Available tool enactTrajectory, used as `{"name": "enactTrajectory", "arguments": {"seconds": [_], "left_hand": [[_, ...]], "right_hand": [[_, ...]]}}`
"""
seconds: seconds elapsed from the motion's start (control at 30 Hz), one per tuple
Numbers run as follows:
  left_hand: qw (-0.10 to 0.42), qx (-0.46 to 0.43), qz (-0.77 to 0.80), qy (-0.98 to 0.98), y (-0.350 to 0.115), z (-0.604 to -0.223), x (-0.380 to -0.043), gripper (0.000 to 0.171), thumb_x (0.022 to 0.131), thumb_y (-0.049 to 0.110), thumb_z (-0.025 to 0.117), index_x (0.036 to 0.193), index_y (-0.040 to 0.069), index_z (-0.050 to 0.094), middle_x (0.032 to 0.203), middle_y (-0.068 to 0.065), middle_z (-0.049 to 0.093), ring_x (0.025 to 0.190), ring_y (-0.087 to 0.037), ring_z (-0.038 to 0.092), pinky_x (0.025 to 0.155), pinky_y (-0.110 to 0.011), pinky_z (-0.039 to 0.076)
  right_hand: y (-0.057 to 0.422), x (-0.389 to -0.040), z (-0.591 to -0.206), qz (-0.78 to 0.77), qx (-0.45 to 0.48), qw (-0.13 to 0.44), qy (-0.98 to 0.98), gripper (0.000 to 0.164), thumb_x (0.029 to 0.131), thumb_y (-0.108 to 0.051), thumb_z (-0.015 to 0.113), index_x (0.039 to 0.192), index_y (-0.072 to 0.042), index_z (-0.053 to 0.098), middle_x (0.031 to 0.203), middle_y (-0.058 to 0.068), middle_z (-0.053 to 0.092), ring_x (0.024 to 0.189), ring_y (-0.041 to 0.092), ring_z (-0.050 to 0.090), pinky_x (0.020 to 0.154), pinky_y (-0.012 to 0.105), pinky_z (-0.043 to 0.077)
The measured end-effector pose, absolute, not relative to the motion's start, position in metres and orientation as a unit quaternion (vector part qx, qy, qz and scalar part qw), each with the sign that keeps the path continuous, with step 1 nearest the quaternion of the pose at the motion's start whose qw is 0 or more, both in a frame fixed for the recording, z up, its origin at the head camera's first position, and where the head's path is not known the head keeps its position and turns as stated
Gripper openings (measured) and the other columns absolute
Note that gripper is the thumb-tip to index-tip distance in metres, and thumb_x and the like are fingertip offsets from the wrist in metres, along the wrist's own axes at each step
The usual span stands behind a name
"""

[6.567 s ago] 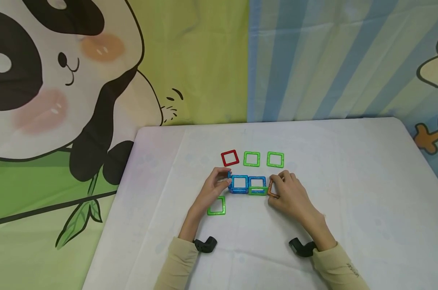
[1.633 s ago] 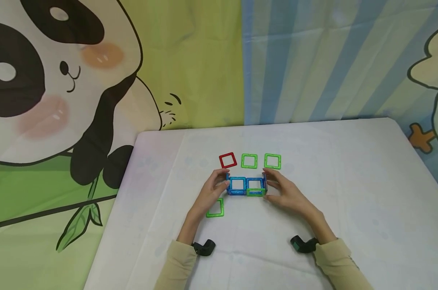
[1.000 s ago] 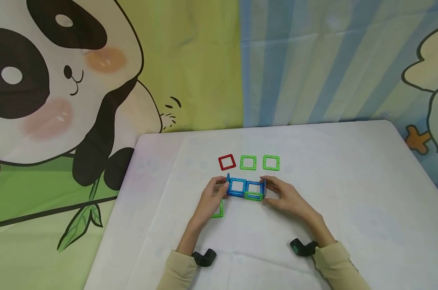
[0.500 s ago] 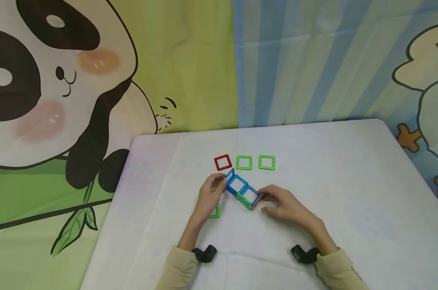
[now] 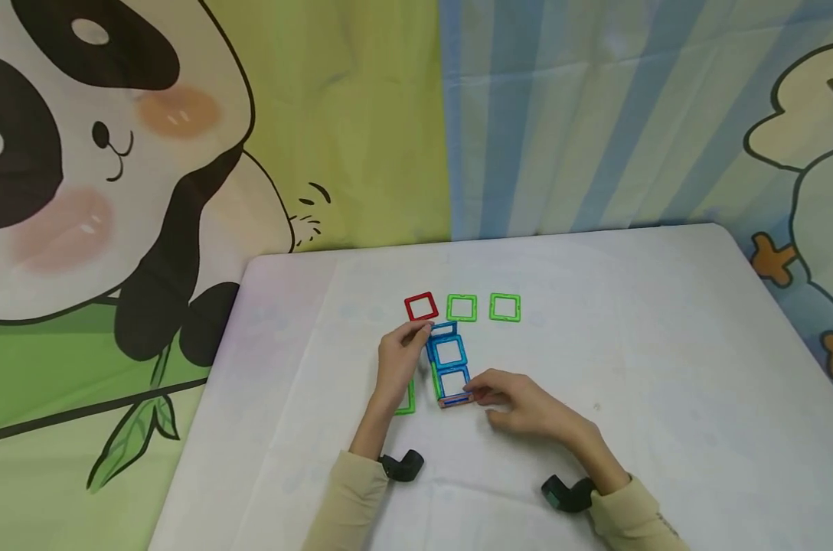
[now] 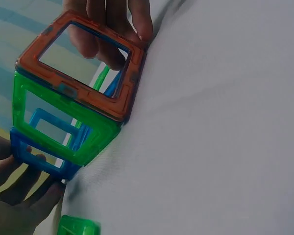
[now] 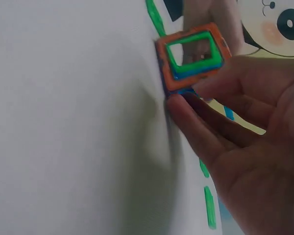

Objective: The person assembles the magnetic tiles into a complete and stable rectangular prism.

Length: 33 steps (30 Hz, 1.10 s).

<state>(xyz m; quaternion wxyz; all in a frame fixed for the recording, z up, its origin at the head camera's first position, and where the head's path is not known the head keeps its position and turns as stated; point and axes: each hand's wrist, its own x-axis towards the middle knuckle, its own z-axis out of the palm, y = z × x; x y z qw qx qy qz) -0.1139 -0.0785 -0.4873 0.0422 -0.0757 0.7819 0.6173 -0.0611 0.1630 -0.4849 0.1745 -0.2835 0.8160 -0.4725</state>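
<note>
Joined square magnetic tiles form a long box-like frame (image 5: 449, 353) in mid-table, its length running away from me. It has blue squares, a green side tile (image 6: 59, 117) and an orange near-end tile (image 6: 78, 94). A blue tile (image 5: 443, 330) stands up at the far end. My left hand (image 5: 398, 367) pinches the frame's far left corner with thumb and fingers. Loosely bent, the fingers of my right hand (image 5: 527, 405) touch the near right corner. Its thumb looks apart from the frame in the head view. My left hand partly hides a loose green square tile (image 5: 409, 399).
Behind the frame lie a red square tile (image 5: 422, 306) and two green square tiles, a left one (image 5: 462, 308) and a right one (image 5: 505, 307). A white cloth (image 5: 630, 329) covers the table. A printed panda curtain (image 5: 361, 122) hangs behind its far edge.
The orange tile has joined the frame's right end. Over the last second the frame has turned clockwise, bringing that end towards me. My right hand has come nearer and its thumb has moved off.
</note>
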Motion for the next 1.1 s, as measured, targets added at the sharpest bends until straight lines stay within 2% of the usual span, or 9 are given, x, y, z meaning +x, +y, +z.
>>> {"name": "enactTrajectory", "arguments": {"seconds": [0.13,0.3,0.4,0.5,0.6,0.73,0.87,0.97,1.1], "left_hand": [[0.046,-0.114,0.631,0.765,-0.082,-0.490,-0.118,0.032,0.101,0.037,0.066,0.122,0.016,0.077,0.125,0.000,0.073,0.124,-0.021,0.061,0.112,-0.044,0.048],[0.053,-0.112,0.642,0.756,-0.084,-0.494,-0.120,0.033,0.099,0.042,0.068,0.121,0.019,0.078,0.126,0.003,0.073,0.135,-0.020,0.056,0.117,-0.047,0.043],[0.047,-0.104,0.646,0.755,-0.082,-0.498,-0.119,0.033,0.099,0.040,0.068,0.121,0.019,0.078,0.125,0.003,0.074,0.134,-0.020,0.057,0.116,-0.046,0.044],[0.040,-0.098,0.648,0.755,-0.081,-0.501,-0.118,0.032,0.100,0.038,0.068,0.121,0.017,0.078,0.125,0.002,0.074,0.132,-0.020,0.059,0.115,-0.045,0.045],[0.040,-0.094,0.651,0.752,-0.081,-0.503,-0.118,0.031,0.099,0.038,0.068,0.120,0.017,0.078,0.124,0.002,0.075,0.131,-0.020,0.060,0.114,-0.045,0.046],[0.054,-0.087,0.651,0.752,-0.078,-0.505,-0.117,0.032,0.099,0.042,0.068,0.119,0.021,0.079,0.124,0.004,0.075,0.131,-0.018,0.060,0.114,-0.044,0.046],[0.055,-0.089,0.651,0.752,-0.079,-0.503,-0.117,0.031,0.099,0.042,0.067,0.119,0.021,0.079,0.123,0.005,0.075,0.131,-0.017,0.060,0.114,-0.044,0.046],[0.053,-0.093,0.653,0.750,-0.080,-0.501,-0.118,0.029,0.099,0.040,0.067,0.118,0.022,0.079,0.122,0.004,0.075,0.131,-0.018,0.060,0.114,-0.045,0.046],[0.057,-0.096,0.655,0.747,-0.082,-0.501,-0.119,0.028,0.100,0.038,0.067,0.118,0.021,0.079,0.123,0.003,0.075,0.132,-0.019,0.059,0.114,-0.045,0.046]], "right_hand": [[0.166,-0.075,-0.476,-0.474,-0.257,0.150,0.829,0.040,0.092,0.010,0.058,0.129,-0.001,0.065,0.123,0.011,0.071,0.107,0.025,0.071,0.097,0.040,0.058],[0.174,-0.100,-0.463,-0.434,-0.207,0.062,0.875,0.032,0.095,0.004,0.063,0.127,0.001,0.067,0.122,0.015,0.072,0.108,0.030,0.071,0.096,0.049,0.058],[0.177,-0.115,-0.463,-0.397,-0.182,0.015,0.899,0.033,0.095,0.002,0.067,0.127,0.002,0.066,0.123,0.017,0.071,0.110,0.035,0.070,0.095,0.053,0.057],[0.177,-0.130,-0.466,-0.364,-0.163,-0.008,0.917,0.036,0.094,0.001,0.068,0.130,0.004,0.064,0.126,0.021,0.069,0.115,0.039,0.067,0.098,0.055,0.055],[0.176,-0.142,-0.472,-0.344,-0.155,-0.010,0.926,0.041,0.093,0.001,0.067,0.133,0.005,0.061,0.134,0.024,0.063,0.125,0.042,0.060,0.105,0.058,0.049],[0.177,-0.152,-0.481,-0.323,-0.156,-0.004,0.934,0.054,0.091,-0.001,0.069,0.142,0.006,0.053,0.150,0.028,0.049,0.142,0.046,0.043,0.116,0.061,0.037],[0.176,-0.157,-0.493,-0.308,-0.151,0.019,0.939,0.063,0.097,-0.009,0.066,0.153,0.003,0.040,0.161,0.027,0.034,0.151,0.046,0.028,0.123,0.061,0.026],[0.174,-0.159,-0.497,-0.303,-0.144,0.028,0.942,0.061,0.100,-0.012,0.063,0.155,0.001,0.039,0.161,0.025,0.036,0.152,0.043,0.030,0.123,0.059,0.027],[0.171,-0.159,-0.495,-0.294,-0.140,0.014,0.945,0.054,0.099,-0.010,0.066,0.149,0.000,0.047,0.152,0.023,0.047,0.145,0.041,0.040,0.119,0.058,0.036]]}}
